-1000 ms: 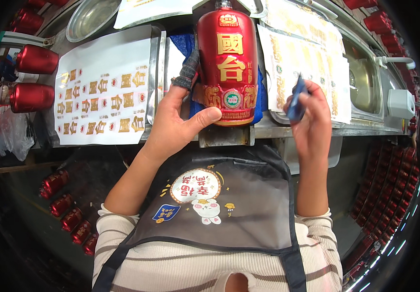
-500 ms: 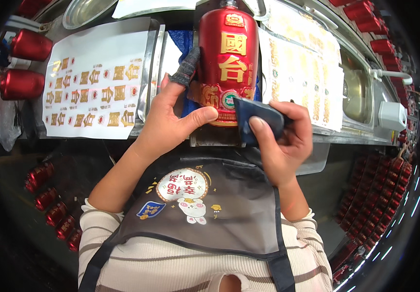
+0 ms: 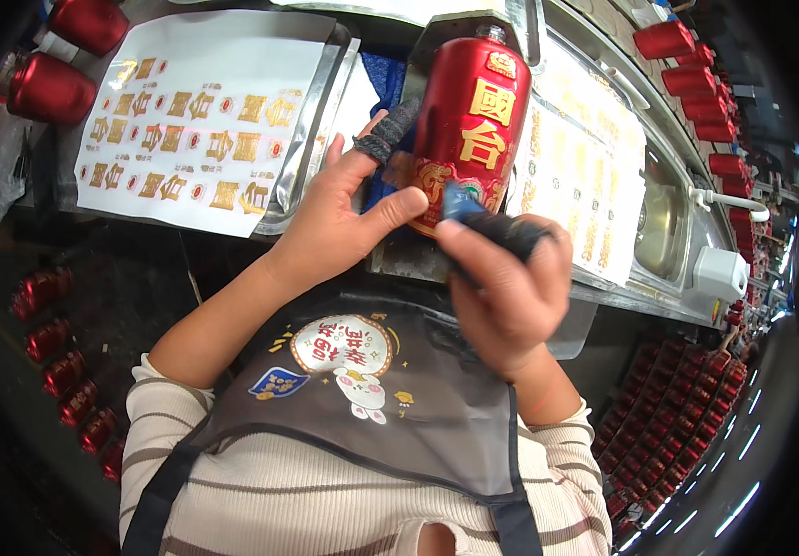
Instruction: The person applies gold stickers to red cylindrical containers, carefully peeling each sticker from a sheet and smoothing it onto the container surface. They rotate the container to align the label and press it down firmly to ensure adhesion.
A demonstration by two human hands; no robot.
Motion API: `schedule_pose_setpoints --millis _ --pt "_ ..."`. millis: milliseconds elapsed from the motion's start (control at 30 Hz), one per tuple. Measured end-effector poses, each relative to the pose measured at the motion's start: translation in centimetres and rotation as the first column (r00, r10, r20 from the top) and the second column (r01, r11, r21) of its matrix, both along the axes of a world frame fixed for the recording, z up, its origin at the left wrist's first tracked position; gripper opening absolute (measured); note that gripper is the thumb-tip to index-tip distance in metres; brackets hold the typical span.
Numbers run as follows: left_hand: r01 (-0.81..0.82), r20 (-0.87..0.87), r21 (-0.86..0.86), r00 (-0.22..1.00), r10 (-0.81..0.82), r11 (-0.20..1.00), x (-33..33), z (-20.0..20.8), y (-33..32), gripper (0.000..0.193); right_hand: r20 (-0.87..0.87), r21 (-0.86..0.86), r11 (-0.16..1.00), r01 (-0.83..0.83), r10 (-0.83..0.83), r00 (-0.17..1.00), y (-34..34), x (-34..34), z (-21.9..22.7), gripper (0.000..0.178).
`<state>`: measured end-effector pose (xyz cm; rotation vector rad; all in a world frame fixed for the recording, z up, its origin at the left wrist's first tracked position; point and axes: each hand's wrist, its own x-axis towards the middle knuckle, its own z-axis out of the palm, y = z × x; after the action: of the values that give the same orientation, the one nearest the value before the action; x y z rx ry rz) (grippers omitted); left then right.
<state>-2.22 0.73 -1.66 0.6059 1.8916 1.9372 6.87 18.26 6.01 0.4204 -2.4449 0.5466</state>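
Note:
A glossy red bottle (image 3: 462, 107) with gold characters lies in front of me, its neck pointing away. My left hand (image 3: 330, 213) steadies its left side, the thumb pressed near the base. A grey knit sleeve (image 3: 394, 132) covers one finger of that hand. Between the thumb and fingers of my right hand (image 3: 515, 292) is a dark blue flat scraper (image 3: 501, 230). Its blurred tip touches or nearly touches the decorated band low on the bottle, hiding part of the green and white round emblem.
To the left, a white decal sheet (image 3: 205, 51) with gold pieces rests on a metal tray (image 3: 325, 107). More decal sheets (image 3: 594, 157) lie right of the bottle, beside a metal sink (image 3: 666, 218). Red bottles (image 3: 52, 88) stand at left; rows of others (image 3: 668, 408) fill the lower right.
The scraper has swung from the bottle's right edge onto its lower front and tilted. My left hand keeps its grip. The whole view has shifted and turned slightly.

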Motion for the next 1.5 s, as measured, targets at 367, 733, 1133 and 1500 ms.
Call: schedule_pose_setpoints --millis 367,733,1133,1500 --pt "-0.052 -0.492 -0.2 0.869 -0.055 0.979 5.0 0.6 -2.6 0.041 -0.047 0.046 0.988 -0.149 0.151 0.987 0.8 0.4 0.1 0.044" --pt "-0.165 -0.627 -0.38 0.769 -0.122 0.91 4.3 1.6 -2.3 0.048 0.419 -0.719 0.506 0.476 -0.232 0.878 2.8 0.1 -1.5 0.025" --pt "-0.15 -0.61 -0.187 0.792 0.005 0.971 -0.3 3.0 2.0 0.111 0.47 -0.802 -0.014 0.597 0.602 0.645 1.3 2.9 -1.8 0.062" --pt "-0.083 -0.634 -0.275 0.765 -0.116 0.958 0.3 4.5 2.5 0.09 0.538 -0.835 0.11 0.538 0.363 0.761 4.5 2.9 -0.3 0.009"
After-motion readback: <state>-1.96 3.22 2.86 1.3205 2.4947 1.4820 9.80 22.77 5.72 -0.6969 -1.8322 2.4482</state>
